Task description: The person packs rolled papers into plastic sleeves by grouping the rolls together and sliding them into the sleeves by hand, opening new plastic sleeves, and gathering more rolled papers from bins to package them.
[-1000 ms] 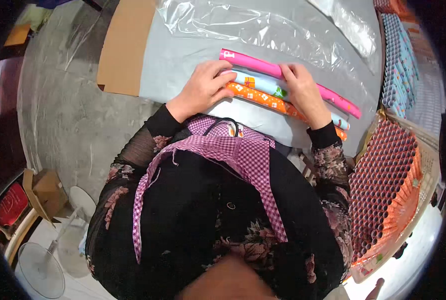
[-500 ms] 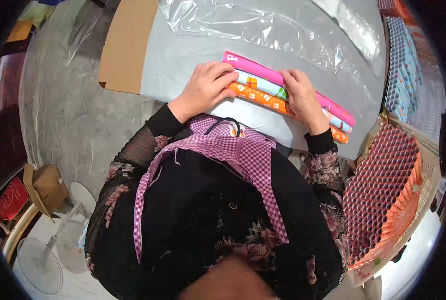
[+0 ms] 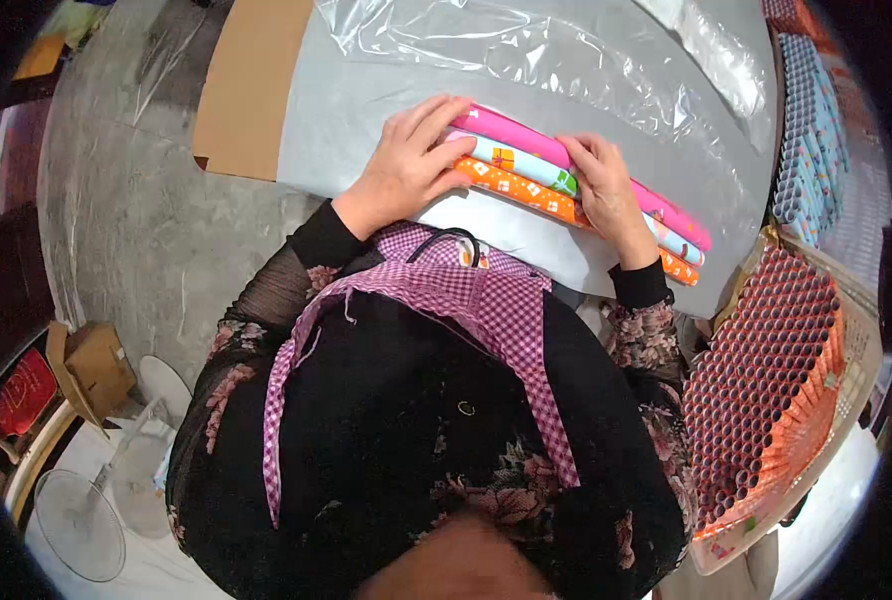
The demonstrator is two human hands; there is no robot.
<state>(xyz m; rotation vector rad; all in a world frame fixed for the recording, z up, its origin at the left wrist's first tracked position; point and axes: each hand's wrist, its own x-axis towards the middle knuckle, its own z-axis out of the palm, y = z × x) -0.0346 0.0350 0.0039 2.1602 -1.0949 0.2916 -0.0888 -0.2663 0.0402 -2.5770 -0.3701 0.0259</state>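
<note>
Three rolls of wrapping paper lie side by side on the grey table top: a pink roll (image 3: pixel 518 133) at the far side, a light blue roll with gift pictures (image 3: pixel 526 165) in the middle, and an orange roll with white gifts (image 3: pixel 522 189) nearest me. My left hand (image 3: pixel 406 160) curls its fingers round their left ends, covering them. Across the right half of the rolls lies my right hand (image 3: pixel 604 190), its fingers bent over the pink one and gripping the bundle.
Clear plastic film (image 3: pixel 526 50) spreads over the far side of the grey table top (image 3: pixel 351 120). A cardboard flap (image 3: pixel 241 95) sticks out on the left. To the right, a basket (image 3: pixel 866 330) holds many red paper rolls (image 3: pixel 766 350), with blue rolls (image 3: pixel 804 140) stacked beyond.
My left hand has shifted slightly up and now covers the pink roll's left end. My right fingers have moved a little up and left on the rolls.
</note>
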